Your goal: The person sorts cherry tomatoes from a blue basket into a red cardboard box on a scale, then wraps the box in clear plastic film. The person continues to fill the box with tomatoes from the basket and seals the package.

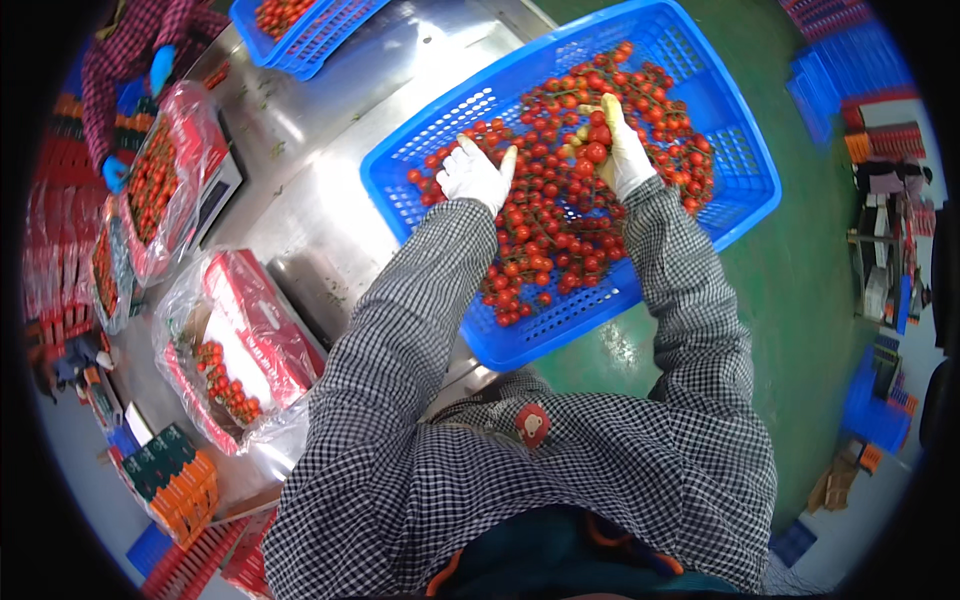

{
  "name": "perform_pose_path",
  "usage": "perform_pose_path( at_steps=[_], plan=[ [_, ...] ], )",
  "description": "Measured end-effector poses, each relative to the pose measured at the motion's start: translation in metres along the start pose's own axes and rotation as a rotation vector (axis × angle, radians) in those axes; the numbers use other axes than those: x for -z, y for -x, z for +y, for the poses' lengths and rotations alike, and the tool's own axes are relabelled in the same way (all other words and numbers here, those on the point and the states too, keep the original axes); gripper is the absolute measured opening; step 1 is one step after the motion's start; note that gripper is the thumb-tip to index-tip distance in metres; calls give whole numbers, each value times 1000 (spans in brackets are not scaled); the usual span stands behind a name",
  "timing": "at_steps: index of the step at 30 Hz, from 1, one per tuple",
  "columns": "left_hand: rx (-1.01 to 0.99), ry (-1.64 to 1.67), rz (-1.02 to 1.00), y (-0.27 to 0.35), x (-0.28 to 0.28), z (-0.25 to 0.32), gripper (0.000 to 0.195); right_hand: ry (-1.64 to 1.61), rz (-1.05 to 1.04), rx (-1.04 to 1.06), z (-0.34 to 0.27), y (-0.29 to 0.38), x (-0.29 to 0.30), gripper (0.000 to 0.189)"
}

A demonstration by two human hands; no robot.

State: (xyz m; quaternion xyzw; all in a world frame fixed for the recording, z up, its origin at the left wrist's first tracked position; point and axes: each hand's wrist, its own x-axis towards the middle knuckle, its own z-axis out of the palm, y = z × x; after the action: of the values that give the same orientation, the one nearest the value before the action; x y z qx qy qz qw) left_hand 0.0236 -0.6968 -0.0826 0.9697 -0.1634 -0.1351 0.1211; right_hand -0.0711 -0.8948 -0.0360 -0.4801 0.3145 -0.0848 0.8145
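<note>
A blue perforated plastic basket (551, 341) in front of me holds a heap of cherry tomatoes on the vine (551, 232). My left hand (475, 174), in a white glove, is over the basket's left part with thumb and fingers apart; nothing shows in it. My right hand (621, 146), gloved in white with yellowish fingers, is at a cluster of cherry tomatoes (598, 142) in the basket. The tomatoes lie against its palm side, and some fingers are hidden behind them. A red cardboard box (259, 322) lined with clear plastic stands lower left, with a few tomato strands (225, 386) inside.
Under the boxes is a steel table (322, 172). A filled tomato box (199, 142) sits on a scale (219, 196), beside a co-worker's blue-gloved hand (115, 174). Another blue basket (304, 56) stands at the table's far side. Orange and green cartons (180, 487) are stacked lower left.
</note>
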Motion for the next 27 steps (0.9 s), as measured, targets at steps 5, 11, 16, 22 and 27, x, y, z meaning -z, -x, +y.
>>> perform_pose_path(
  at_steps=[5,11,16,22,27],
  plan=[
    [-109,-117,-47,-10,-33,38,104,-789,-230,-114,-14,73,0,88],
    [-287,469,80,-14,-70,22,60,-1098,-425,-232,5,101,-1,78],
    [85,2086,-930,24,-16,-20,40,-1096,-519,-338,22,124,-18,76],
    [-197,2353,-1136,110,89,-76,104,-1014,-552,-392,41,153,-61,71],
    [-118,2554,-1197,143,125,-157,101,-810,-491,-459,59,174,-131,71]
  ],
)
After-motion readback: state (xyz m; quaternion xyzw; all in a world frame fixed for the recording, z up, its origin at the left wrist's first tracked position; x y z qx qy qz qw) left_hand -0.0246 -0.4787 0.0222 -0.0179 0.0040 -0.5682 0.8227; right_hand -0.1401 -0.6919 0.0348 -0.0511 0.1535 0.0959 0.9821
